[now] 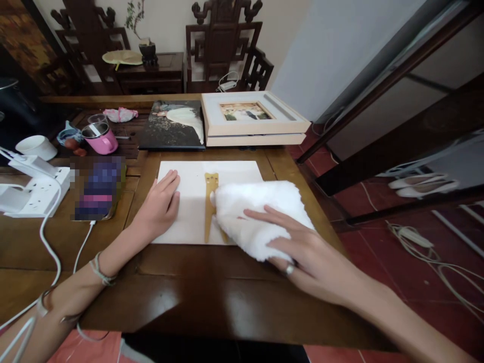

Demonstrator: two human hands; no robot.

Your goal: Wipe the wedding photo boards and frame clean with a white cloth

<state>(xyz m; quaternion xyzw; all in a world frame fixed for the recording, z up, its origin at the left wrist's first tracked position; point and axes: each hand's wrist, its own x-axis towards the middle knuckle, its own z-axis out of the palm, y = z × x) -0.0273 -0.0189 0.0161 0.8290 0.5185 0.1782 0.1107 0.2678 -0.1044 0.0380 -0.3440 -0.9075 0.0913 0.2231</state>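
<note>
Cloth (264, 196), white and fluffy, lies beneath and beyond the spread fingers of the right hand (312, 252), pinched or not I cannot tell, the easel strut (209, 207) running near-to-far between them and the left hand (161, 207), fingers outstretched flat on the white board (191, 222)

L arm (126, 244) w/ pale grey-green cord bracelet (99, 273) + shiny open silver metal cuff (43, 304), R hand (308, 254) w/ silver metal ring (290, 269).
</note>
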